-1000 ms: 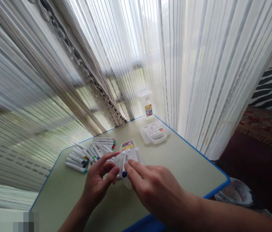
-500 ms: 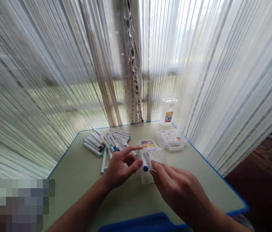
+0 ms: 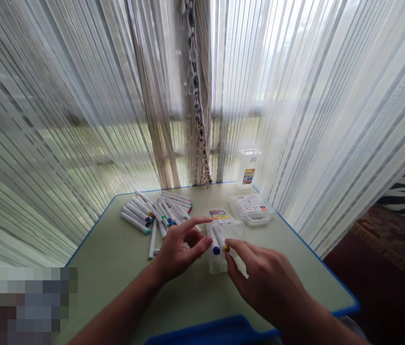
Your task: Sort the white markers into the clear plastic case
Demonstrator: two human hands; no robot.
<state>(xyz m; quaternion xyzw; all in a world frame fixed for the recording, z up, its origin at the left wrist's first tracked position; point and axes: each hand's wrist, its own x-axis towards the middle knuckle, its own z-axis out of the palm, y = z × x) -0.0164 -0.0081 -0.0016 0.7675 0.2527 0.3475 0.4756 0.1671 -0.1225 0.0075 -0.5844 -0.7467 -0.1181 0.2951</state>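
Observation:
A clear plastic case (image 3: 236,234) lies opened on the table in front of me. Two white markers rest side by side in it, a blue-ended marker (image 3: 215,242) on the left and a yellow-ended marker (image 3: 221,238) on the right. My right hand (image 3: 263,270) has its index finger and thumb at the yellow end, pinching it. My left hand (image 3: 182,244) is at the case's left edge, index finger and thumb spread apart, beside the blue-ended marker. Behind the left hand, a loose pile of white markers (image 3: 135,219) with coloured ends is partly hidden.
Another clear case (image 3: 252,207) with a handle lies at the back right. A clear container (image 3: 248,167) stands at the far corner. The pale green table (image 3: 109,268) has a blue edge, and string curtains (image 3: 90,120) hang behind it.
My right hand has shifted slightly, and the yellow-ended marker now shows beside the blue-ended one in the case. The left hand stays in nearly the same place.

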